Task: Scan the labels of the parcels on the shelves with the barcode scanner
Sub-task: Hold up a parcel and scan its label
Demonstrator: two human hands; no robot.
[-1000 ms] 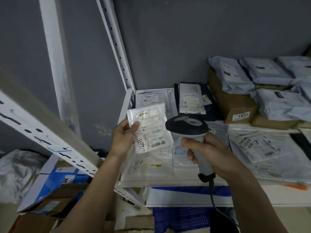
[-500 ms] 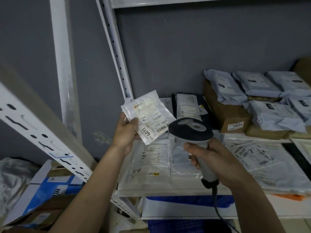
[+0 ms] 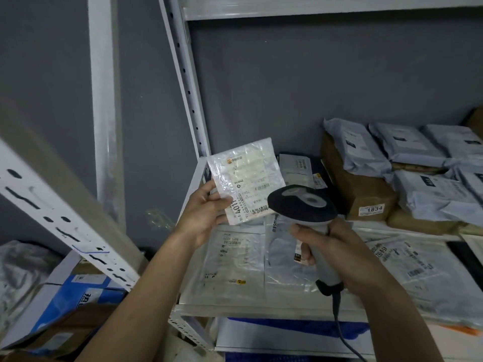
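Observation:
My left hand [image 3: 203, 212] pinches a small clear plastic parcel [image 3: 245, 178] by its lower left corner and holds it up above the shelf, tilted, with its white label marked 4011 facing me. My right hand [image 3: 337, 254] grips the handle of the barcode scanner [image 3: 303, 207]. The scanner's dark head sits just right of and below the parcel, overlapping its lower right corner. The cable hangs down from the handle. Several flat clear parcels [image 3: 235, 254] lie on the shelf below.
A brown box labelled 1834 [image 3: 366, 194] and several grey mailer bags [image 3: 407, 142] stand at the back right of the white shelf [image 3: 261, 307]. A perforated upright [image 3: 185, 77] rises behind the parcel. A slanted shelf rail [image 3: 52, 218] and boxes [image 3: 73, 301] are at the left.
My left hand has lifted the small parcel off the shelf pile and tilted it. The scanner has stayed close under its right edge. The view has tipped upward.

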